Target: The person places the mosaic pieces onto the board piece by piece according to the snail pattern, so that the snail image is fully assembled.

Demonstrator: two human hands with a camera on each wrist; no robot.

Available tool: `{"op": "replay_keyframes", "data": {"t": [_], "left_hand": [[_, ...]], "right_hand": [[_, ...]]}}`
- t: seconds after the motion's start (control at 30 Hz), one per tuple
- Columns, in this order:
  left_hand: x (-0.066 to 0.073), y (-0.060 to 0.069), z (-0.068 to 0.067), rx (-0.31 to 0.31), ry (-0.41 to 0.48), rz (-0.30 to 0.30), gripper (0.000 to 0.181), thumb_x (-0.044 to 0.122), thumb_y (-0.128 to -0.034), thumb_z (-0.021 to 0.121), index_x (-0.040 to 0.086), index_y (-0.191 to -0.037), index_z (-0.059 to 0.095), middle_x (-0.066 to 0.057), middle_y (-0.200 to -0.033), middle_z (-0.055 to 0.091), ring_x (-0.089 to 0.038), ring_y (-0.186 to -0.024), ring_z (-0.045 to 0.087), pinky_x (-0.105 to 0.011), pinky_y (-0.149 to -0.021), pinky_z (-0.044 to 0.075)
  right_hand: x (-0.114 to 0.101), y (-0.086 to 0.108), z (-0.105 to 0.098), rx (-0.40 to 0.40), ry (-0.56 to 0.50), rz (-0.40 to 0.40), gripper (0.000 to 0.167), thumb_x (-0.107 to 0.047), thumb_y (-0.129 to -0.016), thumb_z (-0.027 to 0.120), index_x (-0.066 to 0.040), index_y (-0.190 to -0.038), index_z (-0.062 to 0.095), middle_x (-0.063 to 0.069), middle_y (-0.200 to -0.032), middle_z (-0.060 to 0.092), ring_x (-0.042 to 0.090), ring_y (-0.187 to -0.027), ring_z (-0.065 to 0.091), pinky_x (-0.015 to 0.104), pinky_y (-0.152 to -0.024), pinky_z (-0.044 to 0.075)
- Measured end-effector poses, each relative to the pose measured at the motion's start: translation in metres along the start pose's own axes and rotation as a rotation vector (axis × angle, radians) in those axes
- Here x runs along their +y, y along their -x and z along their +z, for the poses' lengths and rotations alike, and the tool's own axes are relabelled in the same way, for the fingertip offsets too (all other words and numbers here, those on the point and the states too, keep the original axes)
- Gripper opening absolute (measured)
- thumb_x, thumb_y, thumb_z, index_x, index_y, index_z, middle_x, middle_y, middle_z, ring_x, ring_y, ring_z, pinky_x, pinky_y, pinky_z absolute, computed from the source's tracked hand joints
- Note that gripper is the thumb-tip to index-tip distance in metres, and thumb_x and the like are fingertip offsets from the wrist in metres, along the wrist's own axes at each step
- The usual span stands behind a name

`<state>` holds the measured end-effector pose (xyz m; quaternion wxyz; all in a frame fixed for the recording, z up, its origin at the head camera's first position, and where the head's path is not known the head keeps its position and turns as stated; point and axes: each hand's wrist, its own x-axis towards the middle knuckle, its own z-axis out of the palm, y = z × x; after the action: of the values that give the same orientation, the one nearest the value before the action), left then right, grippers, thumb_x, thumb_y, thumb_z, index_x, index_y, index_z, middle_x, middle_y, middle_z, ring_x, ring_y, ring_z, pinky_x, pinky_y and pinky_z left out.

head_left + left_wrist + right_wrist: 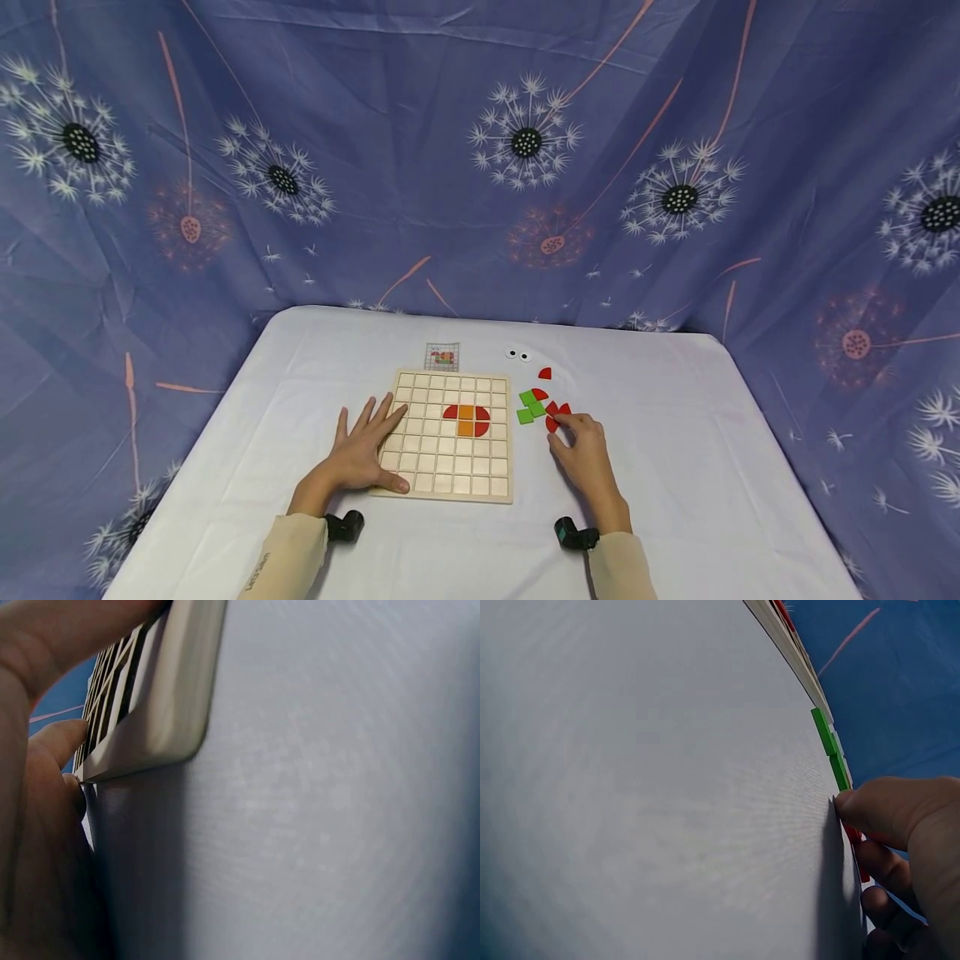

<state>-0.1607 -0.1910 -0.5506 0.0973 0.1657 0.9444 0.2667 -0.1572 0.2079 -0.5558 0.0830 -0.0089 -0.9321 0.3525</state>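
Clearly, two hands are at work: the left hand [358, 456] lies with fingers spread wide over the near-left part of one wooden grid board [442, 473], and the right hand [587, 460] has thumb and forefinger close together at a red cluster [564, 409] of pieces on the table [675, 400]. Whether they pinch a piece I cannot tell. At least three red quarter-circles show there (the fingertips partly cover them). Just beyond and left of those fingers are three green squares [525, 416], with one red quarter-circle [539, 393] touching them; another single red piece [545, 374] sits farther beyond. Two round eye pieces [525, 357] lie farther off still, and one pattern card [442, 357] is past the board's far edge. Right of the left fingers, the board carries two orange squares [466, 428] and three red quarter pieces [482, 428].

Unlike the head view, the left wrist view shows the board's thick side and rounded corner beside the thumb; the right wrist view reveals bent fingers below the thumb and the green pieces' thickness.
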Motion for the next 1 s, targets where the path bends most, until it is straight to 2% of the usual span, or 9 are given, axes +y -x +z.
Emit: {"op": "replay_keyframes", "data": {"t": [0.33, 0.5, 0.67, 0.9, 1.0], "left_hand": [[-0.0004, -0.0001, 0.0012, -0.006, 0.003, -0.005, 0.14, 0.072, -0.0517, 0.089, 0.016, -0.164, 0.028, -0.015, -0.174, 0.008, -0.046, -0.159, 0.003, -0.074, -0.118, -0.016], [0.0002, 0.0005, 0.0004, -0.006, 0.004, -0.006, 0.14, 0.072, -0.0512, 0.089, 0.015, -0.164, 0.028, -0.015, -0.174, 0.008, -0.047, -0.158, 0.004, -0.074, -0.117, -0.015], [0.0023, 0.0014, -0.0019, 0.0, 0.003, 0.006, 0.139, 0.07, -0.052, 0.09, 0.013, -0.163, 0.03, -0.018, -0.173, 0.01, -0.049, -0.158, 0.004, -0.076, -0.117, -0.013], [0.003, 0.0017, -0.0031, -0.006, 0.005, -0.001, 0.139, 0.069, -0.0527, 0.09, 0.013, -0.163, 0.029, -0.018, -0.173, 0.009, -0.049, -0.158, 0.003, -0.076, -0.117, -0.014], [0.0025, 0.0013, -0.0032, -0.008, 0.004, -0.004, 0.138, 0.069, -0.053, 0.09, 0.013, -0.164, 0.029, -0.018, -0.173, 0.009, -0.048, -0.158, 0.003, -0.075, -0.117, -0.014]], "right_hand": [[0.0009, -0.0022, 0.003, 0.015, 0.0, -0.004, 0.031, -0.011, -0.089, 0.078, 0.0, -0.117, 0.075, 0.019, -0.118, 0.069, 0.038, -0.117, 0.058, 0.053, -0.103, 0.052], [0.001, -0.0025, 0.0029, -0.002, -0.021, -0.01, 0.032, -0.009, -0.09, 0.076, 0.001, -0.12, 0.074, 0.019, -0.117, 0.067, 0.038, -0.116, 0.058, 0.053, -0.102, 0.053], [-0.0004, -0.0035, 0.0021, -0.015, -0.046, -0.036, 0.032, -0.008, -0.091, 0.075, 0.002, -0.121, 0.073, 0.02, -0.117, 0.066, 0.039, -0.116, 0.059, 0.055, -0.101, 0.052], [-0.0016, -0.0073, 0.0015, 0.006, -0.039, -0.085, 0.029, -0.007, -0.088, 0.078, 0.001, -0.115, 0.074, 0.02, -0.113, 0.066, 0.039, -0.114, 0.061, 0.055, -0.102, 0.051], [-0.0035, -0.008, 0.0016, 0.003, -0.038, -0.083, 0.029, -0.009, -0.087, 0.079, 0.001, -0.114, 0.074, 0.02, -0.113, 0.066, 0.038, -0.113, 0.062, 0.054, -0.102, 0.052]]}}
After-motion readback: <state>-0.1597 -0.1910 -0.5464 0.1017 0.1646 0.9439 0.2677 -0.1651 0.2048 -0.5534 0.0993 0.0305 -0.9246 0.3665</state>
